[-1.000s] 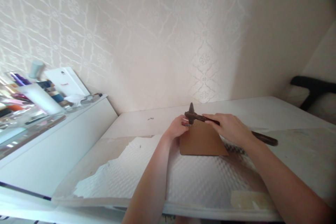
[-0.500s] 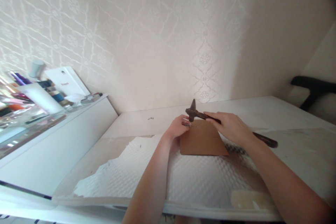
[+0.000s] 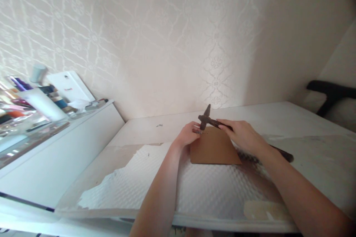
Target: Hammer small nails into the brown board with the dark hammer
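Right hand (image 3: pixel 244 135): your fingers clamp the hammer (image 3: pixel 215 122)
Hammer head: near your left fingertips
Left hand (image 3: pixel 188 134): at the brown board (image 3: pixel 214 150), finger grip unclear
Brown board: on white quilted sheet (image 3: pixel 211 189)

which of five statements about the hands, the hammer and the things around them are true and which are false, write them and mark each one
1. The right hand has its grip around the handle of the hammer. True.
2. The left hand is clasping the hammer's head. False: the left hand is at the far left edge of the brown sheet.
3. The near edge of the brown sheet lies over the white quilted covering. True.
4. The brown sheet is a full circle. False: it has straight sides.
5. The black object is at the picture's right edge. True.
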`<state>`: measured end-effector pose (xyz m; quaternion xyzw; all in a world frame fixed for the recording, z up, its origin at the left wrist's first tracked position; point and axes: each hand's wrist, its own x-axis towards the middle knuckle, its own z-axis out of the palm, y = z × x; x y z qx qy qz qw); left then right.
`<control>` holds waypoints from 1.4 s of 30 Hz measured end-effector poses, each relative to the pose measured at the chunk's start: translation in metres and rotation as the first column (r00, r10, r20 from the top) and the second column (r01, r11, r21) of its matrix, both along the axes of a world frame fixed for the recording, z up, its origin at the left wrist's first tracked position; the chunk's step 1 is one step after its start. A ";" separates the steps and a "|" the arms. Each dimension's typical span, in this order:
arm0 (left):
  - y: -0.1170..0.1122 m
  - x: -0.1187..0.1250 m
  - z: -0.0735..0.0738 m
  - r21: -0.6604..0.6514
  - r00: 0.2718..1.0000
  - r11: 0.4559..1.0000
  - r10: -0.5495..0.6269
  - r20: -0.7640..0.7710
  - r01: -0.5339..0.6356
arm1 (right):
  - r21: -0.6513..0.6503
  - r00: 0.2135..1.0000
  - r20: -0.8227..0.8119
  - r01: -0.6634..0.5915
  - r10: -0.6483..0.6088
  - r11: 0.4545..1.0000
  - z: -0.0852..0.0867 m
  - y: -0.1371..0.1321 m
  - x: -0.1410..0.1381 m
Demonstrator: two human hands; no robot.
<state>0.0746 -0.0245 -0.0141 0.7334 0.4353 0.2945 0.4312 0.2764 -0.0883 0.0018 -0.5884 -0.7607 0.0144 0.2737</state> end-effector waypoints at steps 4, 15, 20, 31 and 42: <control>0.001 0.000 -0.001 0.000 1.000 1.000 0.000 -0.009 0.000 | 0.012 1.000 -0.022 0.000 0.000 1.000 -0.002 0.002 0.000; 0.000 0.001 0.000 -0.009 1.000 1.000 0.002 -0.001 -0.002 | -0.007 1.000 -0.010 0.002 -0.002 1.000 0.000 0.000 -0.002; 0.000 0.001 -0.001 0.001 1.000 1.000 -0.001 -0.009 0.001 | -0.001 1.000 -0.019 0.004 -0.004 1.000 0.002 -0.001 -0.002; -0.001 0.001 0.000 -0.013 1.000 1.000 -0.010 0.011 0.011 | 0.021 1.000 0.001 0.012 -0.012 1.000 0.006 -0.005 -0.003; 0.002 0.000 -0.002 0.011 0.999 1.000 -0.015 -0.033 0.015 | 0.032 1.000 -0.018 0.007 -0.007 0.999 0.005 -0.004 -0.004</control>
